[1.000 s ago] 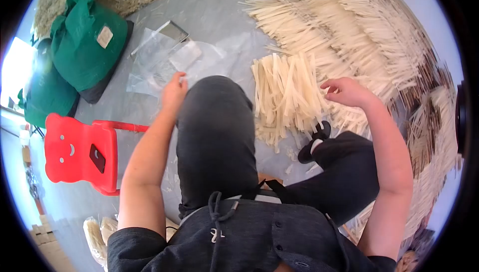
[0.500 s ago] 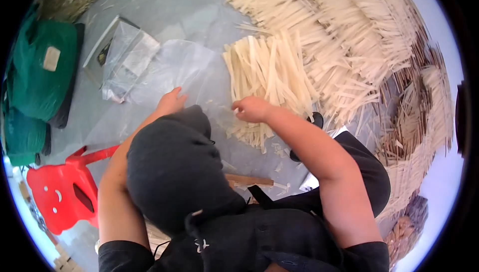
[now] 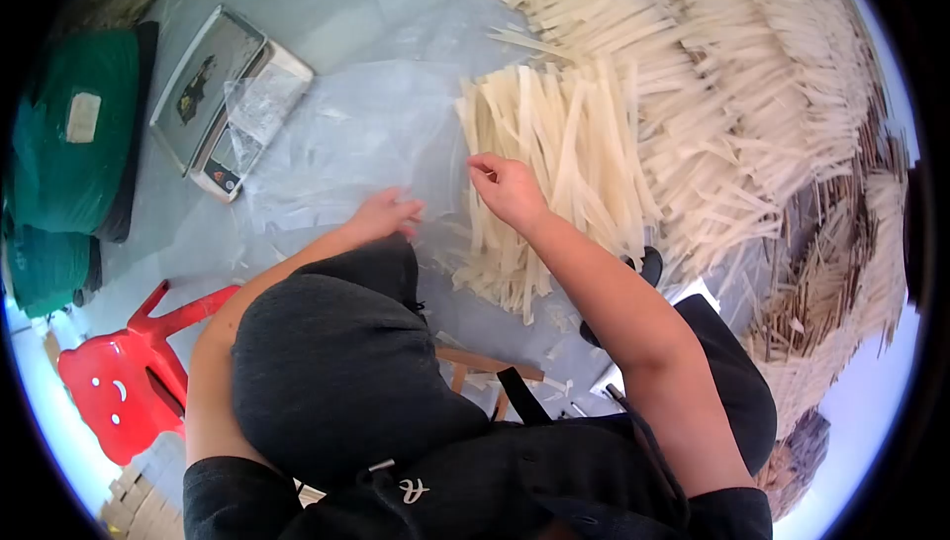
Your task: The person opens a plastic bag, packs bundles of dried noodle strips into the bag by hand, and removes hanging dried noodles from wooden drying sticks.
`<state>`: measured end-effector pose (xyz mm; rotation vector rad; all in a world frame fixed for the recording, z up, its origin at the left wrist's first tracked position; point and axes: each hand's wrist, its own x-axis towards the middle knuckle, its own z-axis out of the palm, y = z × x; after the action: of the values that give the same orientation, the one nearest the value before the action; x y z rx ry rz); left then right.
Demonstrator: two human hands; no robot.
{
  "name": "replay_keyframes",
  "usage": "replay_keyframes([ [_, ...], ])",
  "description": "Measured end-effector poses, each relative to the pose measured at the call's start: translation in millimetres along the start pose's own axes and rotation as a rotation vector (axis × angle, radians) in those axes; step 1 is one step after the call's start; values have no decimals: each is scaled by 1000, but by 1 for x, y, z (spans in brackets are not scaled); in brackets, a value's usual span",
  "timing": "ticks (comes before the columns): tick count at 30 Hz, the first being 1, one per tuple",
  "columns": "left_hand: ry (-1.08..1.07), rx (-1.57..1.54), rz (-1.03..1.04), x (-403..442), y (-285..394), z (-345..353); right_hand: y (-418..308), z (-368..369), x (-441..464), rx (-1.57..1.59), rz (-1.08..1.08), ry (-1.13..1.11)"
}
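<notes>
My left hand (image 3: pixel 386 215) is over the near edge of a clear plastic sheet (image 3: pixel 346 144) spread on the grey floor. Its fingers are stretched out, slightly blurred and apart. At the left edge of a pile of pale flat strips (image 3: pixel 554 144), my right hand (image 3: pixel 507 189) has its fingers curled toward the thumb. Whatever they may hold is too small or hidden to make out. A flat weighing scale (image 3: pixel 223 95) lies beyond the sheet to the left, and one corner of plastic still covers part of its front.
Rows of more pale strips (image 3: pixel 712 75) cover the floor at the right. Green wrapped bundles (image 3: pixel 79 134) stand at far left, near a red plastic chair (image 3: pixel 119 392). A small wooden piece (image 3: pixel 490 362) and scraps are by my legs.
The plastic has slid off most of the scale and lies flatter. My left hand has moved right and a little nearer; my right hand has moved up and right along the strips.
</notes>
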<state>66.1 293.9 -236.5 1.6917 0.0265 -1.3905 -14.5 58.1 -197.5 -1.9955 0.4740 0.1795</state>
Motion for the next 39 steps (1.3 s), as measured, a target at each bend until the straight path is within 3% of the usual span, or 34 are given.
replay_keyframes([
  [5,-88,77,17,-27,43,1,-21,48,17,118,115,-35],
  [7,-140,148,21,-27,34,-20,-18,69,26,-1,63,-120],
  [9,326,138,243,-8,-15,-59,-4,86,37,132,131,-178],
  [10,327,133,243,-5,-37,-77,1,92,40,259,208,-223],
  [12,802,940,465,2,-82,-106,-17,86,33,324,235,-261],
  [13,798,924,470,4,-111,-119,-25,83,30,398,260,-297],
  [16,741,1062,289,-14,-167,-115,-32,92,25,459,255,-361],
  [18,806,870,45,-39,-164,-104,-27,108,28,394,192,-423],
  [23,769,843,6,-42,-223,-147,-25,114,18,317,120,-497],
  [25,749,857,6,-38,-198,-145,-32,89,10,118,132,-396],
  [27,914,951,370,-55,-92,-120,-25,59,9,211,81,-234],
  [29,826,873,634,-57,-6,-98,-14,26,8,155,31,48],
  [31,447,542,658,-55,65,-66,-6,-9,9,97,-17,276],
  [33,71,332,489,-39,103,-35,13,-28,12,124,-50,413],
  [35,-176,309,329,-18,122,-8,31,-42,10,145,-81,545],
  [39,-217,245,148,35,109,32,43,-60,3,-72,-30,651],
])
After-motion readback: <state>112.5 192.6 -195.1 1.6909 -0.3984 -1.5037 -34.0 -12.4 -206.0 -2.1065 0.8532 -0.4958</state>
